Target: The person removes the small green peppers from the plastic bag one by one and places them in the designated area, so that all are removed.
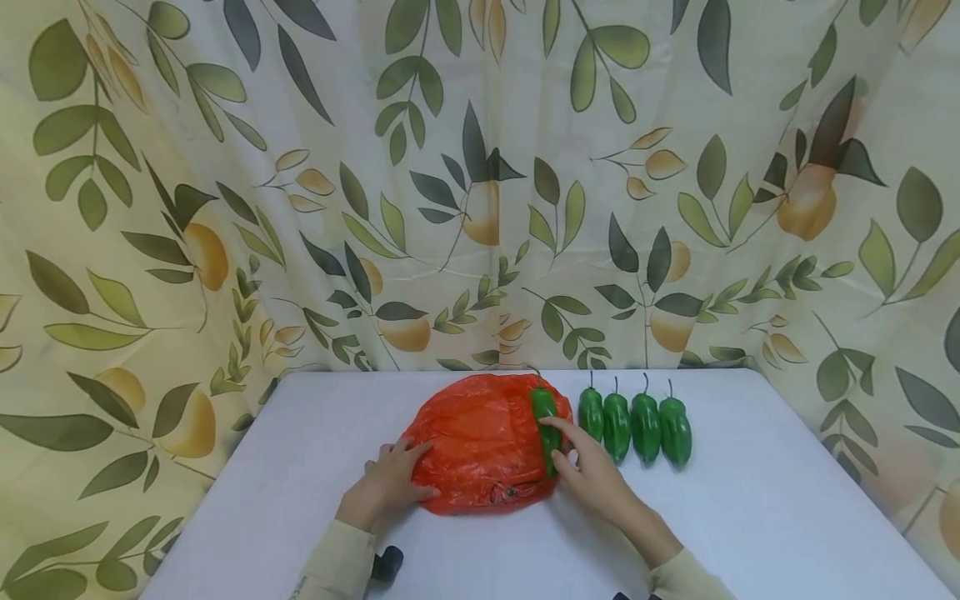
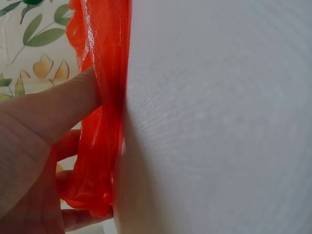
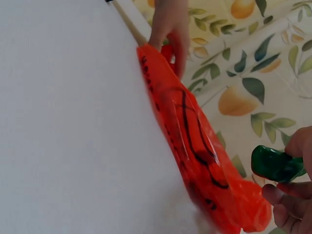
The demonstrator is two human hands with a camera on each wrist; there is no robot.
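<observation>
A red plastic bag (image 1: 472, 442) lies on the white table, with dark markings on its side (image 3: 197, 141). At its left end my left hand (image 1: 390, 477) holds the bag's edge, thumb toward me and the other fingers farther back; the left wrist view shows the thumb (image 2: 73, 100) against the red plastic. My right hand (image 1: 592, 475) pinches a green chili pepper (image 1: 546, 417) between thumb and fingers, stem pointing away from me, over the bag's right part. In the right wrist view the pepper's blunt end (image 3: 273, 163) stands apart from the bag.
Several green chili peppers (image 1: 632, 425) lie side by side to the right of the bag, stems toward the back. Behind the white table (image 1: 480, 558) hangs a leaf-and-fruit patterned curtain (image 1: 480, 208). A small black object (image 1: 387, 565) sits beside the left sleeve.
</observation>
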